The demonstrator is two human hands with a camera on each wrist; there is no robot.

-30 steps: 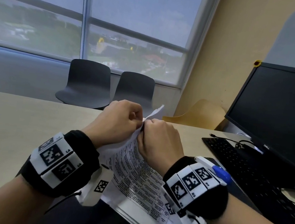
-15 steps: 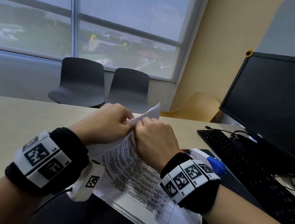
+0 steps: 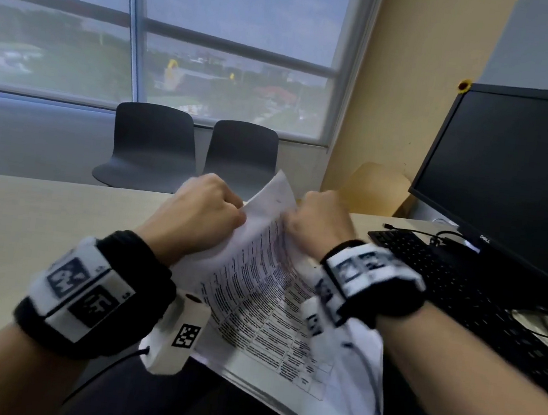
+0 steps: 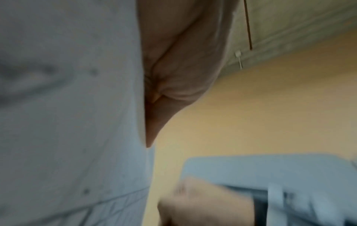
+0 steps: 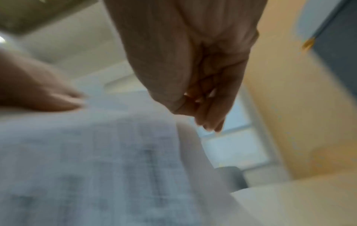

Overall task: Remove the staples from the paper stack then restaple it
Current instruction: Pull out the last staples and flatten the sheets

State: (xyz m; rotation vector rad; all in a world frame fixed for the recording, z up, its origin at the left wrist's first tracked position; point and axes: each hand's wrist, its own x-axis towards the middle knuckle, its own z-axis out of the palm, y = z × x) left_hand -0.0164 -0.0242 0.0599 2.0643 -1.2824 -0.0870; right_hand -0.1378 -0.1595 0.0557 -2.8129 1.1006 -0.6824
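Apart now, left hand (image 3: 208, 209) grips the paper stack (image 3: 267, 275); right hand (image 3: 324, 222) fisted; monitor (image 3: 525, 176) reads DELL.

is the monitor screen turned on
No, the monitor at the right of the desk shows a plain dark screen in the head view.

Both wrist views are strongly blurred, so the print on the paper stack (image 5: 92, 160) is not readable there. In the head view the left hand (image 3: 205, 211) and the right hand (image 3: 324, 218) show only their backs; their fingertips are hidden, and no staple is possible to see. In the right wrist view it is not clear if the curled fingers (image 5: 210, 116) pinch anything, and the keyboard (image 3: 469, 293) is cut by the right edge.
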